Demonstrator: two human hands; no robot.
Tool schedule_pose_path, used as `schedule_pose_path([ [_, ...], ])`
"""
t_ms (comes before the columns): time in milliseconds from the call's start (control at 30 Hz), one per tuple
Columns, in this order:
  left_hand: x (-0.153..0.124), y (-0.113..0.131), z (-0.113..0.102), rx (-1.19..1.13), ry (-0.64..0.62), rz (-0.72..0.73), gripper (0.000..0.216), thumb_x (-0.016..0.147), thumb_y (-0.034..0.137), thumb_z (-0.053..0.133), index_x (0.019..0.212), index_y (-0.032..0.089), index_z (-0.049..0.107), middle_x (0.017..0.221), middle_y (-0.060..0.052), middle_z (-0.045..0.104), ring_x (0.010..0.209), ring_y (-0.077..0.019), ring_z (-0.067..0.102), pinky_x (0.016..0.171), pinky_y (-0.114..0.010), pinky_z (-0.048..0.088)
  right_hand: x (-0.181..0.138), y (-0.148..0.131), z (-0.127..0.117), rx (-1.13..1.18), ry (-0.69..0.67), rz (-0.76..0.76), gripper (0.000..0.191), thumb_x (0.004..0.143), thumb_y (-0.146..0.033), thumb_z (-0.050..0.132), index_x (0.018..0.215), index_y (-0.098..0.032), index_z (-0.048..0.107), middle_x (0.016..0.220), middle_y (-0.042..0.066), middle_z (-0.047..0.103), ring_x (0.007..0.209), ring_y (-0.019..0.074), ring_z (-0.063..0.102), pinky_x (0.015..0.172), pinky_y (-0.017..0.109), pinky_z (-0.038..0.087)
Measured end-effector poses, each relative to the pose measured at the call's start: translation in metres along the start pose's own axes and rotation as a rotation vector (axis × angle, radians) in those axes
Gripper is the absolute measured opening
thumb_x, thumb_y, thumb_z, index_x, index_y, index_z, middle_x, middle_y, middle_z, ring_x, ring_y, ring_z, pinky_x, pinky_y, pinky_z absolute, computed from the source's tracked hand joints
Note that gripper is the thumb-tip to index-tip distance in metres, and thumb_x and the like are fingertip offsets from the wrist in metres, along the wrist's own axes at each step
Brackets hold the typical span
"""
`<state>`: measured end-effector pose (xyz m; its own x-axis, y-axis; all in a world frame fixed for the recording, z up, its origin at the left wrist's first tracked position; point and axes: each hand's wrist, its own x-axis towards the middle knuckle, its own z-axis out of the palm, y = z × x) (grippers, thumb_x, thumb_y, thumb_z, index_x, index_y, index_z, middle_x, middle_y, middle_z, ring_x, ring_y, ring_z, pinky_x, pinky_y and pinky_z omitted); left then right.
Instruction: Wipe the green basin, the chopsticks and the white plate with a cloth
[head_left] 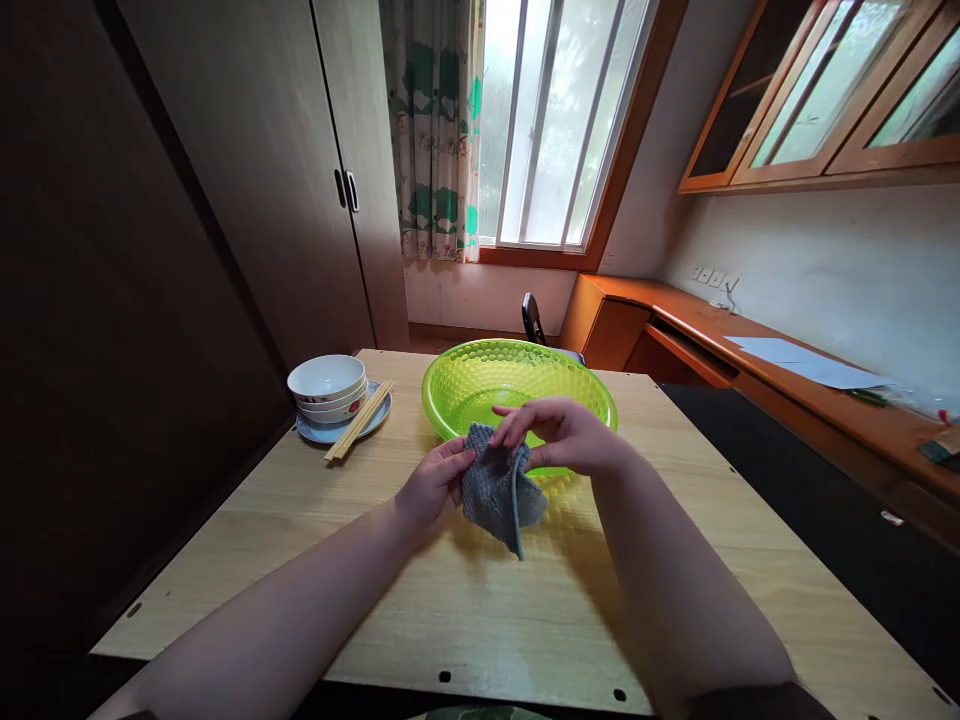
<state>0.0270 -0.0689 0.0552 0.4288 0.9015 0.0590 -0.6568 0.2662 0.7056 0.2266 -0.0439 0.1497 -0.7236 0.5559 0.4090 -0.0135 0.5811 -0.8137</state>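
Observation:
A small grey knitted cloth (pixel 498 488) hangs folded between both my hands, just above the wooden table (pixel 480 610). My left hand (pixel 433 483) pinches its left edge with thumb and fingers. My right hand (pixel 564 434) grips the cloth's top right part, fingers curled over it. Right behind the hands sits a bright green plastic basin (pixel 457 382), and the cloth overlaps its near rim in view.
At the table's far left stand stacked white bowls (pixel 328 386) on a blue plate, with wooden chopsticks (pixel 360 420) leaning across the plate. A dark wardrobe runs along the left, an orange desk (pixel 757 345) with papers along the right. A black chair back (pixel 532 318) shows behind the basin.

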Motion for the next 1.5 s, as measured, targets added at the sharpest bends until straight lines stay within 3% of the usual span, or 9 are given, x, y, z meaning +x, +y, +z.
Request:
schedule_pose_path([
  [100, 0.000, 0.000, -0.001, 0.028, -0.001, -0.030, 0.026, 0.075, 0.022, 0.075, 0.098, 0.011, 0.072, 0.089, -0.009, 0.075, 0.077, -0.0162, 0.069, 0.074, -0.024, 0.053, 0.001, -0.002, 0.005, 0.020, 0.020, 0.074, 0.030, 0.070, -0.041, 0.081, 0.087, -0.019, 0.069, 0.086, 0.003, 0.071, 0.083, 0.0159, 0.066, 0.085, 0.035, 0.053],
  [167, 0.001, -0.001, -0.002, 0.036, 0.000, -0.030, 0.027, 0.074, 0.023, 0.075, 0.098, 0.012, 0.072, 0.087, -0.008, 0.075, 0.076, -0.0158, 0.069, 0.074, -0.024, 0.053, 0.003, -0.004, 0.009, -0.037, 0.034, 0.156, 0.025, 0.074, -0.037, 0.078, 0.090, -0.019, 0.069, 0.084, 0.002, 0.070, 0.078, 0.0146, 0.065, 0.074, 0.030, 0.054],
  [367, 0.004, -0.005, -0.005, 0.097, -0.017, -0.027, 0.033, 0.069, 0.024, 0.080, 0.099, 0.013, 0.071, 0.088, -0.007, 0.074, 0.078, -0.0171, 0.069, 0.073, -0.025, 0.053, 0.008, -0.006, 0.021, -0.462, 0.095, 0.373, 0.014, 0.082, -0.024, 0.066, 0.096, -0.022, 0.068, 0.083, 0.000, 0.070, 0.073, 0.0127, 0.062, 0.067, 0.026, 0.046],
  [567, 0.007, -0.009, -0.005, 0.261, -0.048, 0.009, 0.051, 0.061, 0.017, 0.085, 0.109, 0.016, 0.068, 0.085, -0.006, 0.074, 0.074, -0.0165, 0.069, 0.065, -0.023, 0.051, 0.012, -0.004, 0.029, -0.701, 0.211, 0.397, 0.013, 0.083, -0.028, 0.064, 0.095, -0.023, 0.065, 0.083, 0.000, 0.070, 0.074, 0.0141, 0.060, 0.066, 0.026, 0.040],
  [667, 0.008, -0.010, -0.005, 0.283, -0.048, 0.021, 0.054, 0.059, 0.020, 0.086, 0.110, 0.016, 0.068, 0.085, -0.006, 0.074, 0.074, -0.0178, 0.069, 0.066, -0.024, 0.051, 0.014, -0.003, 0.031, -0.724, 0.278, 0.414, 0.012, 0.084, -0.027, 0.063, 0.095, -0.023, 0.065, 0.081, 0.000, 0.069, 0.072, 0.0143, 0.060, 0.066, 0.027, 0.039],
  [767, 0.006, -0.010, -0.004, 0.244, -0.042, 0.003, 0.046, 0.069, 0.033, 0.080, 0.110, 0.015, 0.069, 0.087, -0.008, 0.073, 0.075, -0.0191, 0.069, 0.067, -0.027, 0.051, 0.014, -0.001, 0.031, -0.737, 0.347, 0.410, 0.013, 0.083, -0.028, 0.065, 0.095, -0.024, 0.065, 0.085, 0.001, 0.069, 0.077, 0.0151, 0.061, 0.070, 0.028, 0.040],
  [967, 0.005, -0.009, -0.002, 0.237, -0.008, -0.002, 0.041, 0.071, 0.036, 0.079, 0.104, 0.013, 0.071, 0.087, -0.009, 0.074, 0.080, -0.0212, 0.069, 0.072, -0.029, 0.050, 0.012, 0.002, 0.028, -0.608, 0.234, 0.373, 0.017, 0.082, -0.028, 0.066, 0.098, -0.025, 0.065, 0.090, 0.000, 0.069, 0.078, 0.0132, 0.061, 0.070, 0.026, 0.043],
  [1267, 0.003, -0.008, -0.008, 0.162, 0.017, -0.041, 0.041, 0.071, 0.036, 0.078, 0.105, 0.013, 0.071, 0.092, -0.009, 0.073, 0.086, -0.0212, 0.068, 0.078, -0.030, 0.050, 0.012, 0.006, 0.027, -0.568, 0.241, 0.346, 0.018, 0.079, -0.028, 0.071, 0.096, -0.024, 0.066, 0.088, -0.001, 0.067, 0.080, 0.0134, 0.062, 0.071, 0.026, 0.044],
  [1500, 0.005, -0.010, -0.010, 0.292, -0.061, -0.046, 0.042, 0.069, 0.036, 0.080, 0.105, 0.016, 0.070, 0.085, -0.005, 0.070, 0.070, -0.0140, 0.062, 0.064, -0.024, 0.045, 0.012, 0.002, 0.027, -0.514, 0.227, 0.304, 0.019, 0.080, -0.029, 0.071, 0.097, -0.024, 0.066, 0.091, 0.000, 0.068, 0.083, 0.0138, 0.062, 0.075, 0.028, 0.046],
])
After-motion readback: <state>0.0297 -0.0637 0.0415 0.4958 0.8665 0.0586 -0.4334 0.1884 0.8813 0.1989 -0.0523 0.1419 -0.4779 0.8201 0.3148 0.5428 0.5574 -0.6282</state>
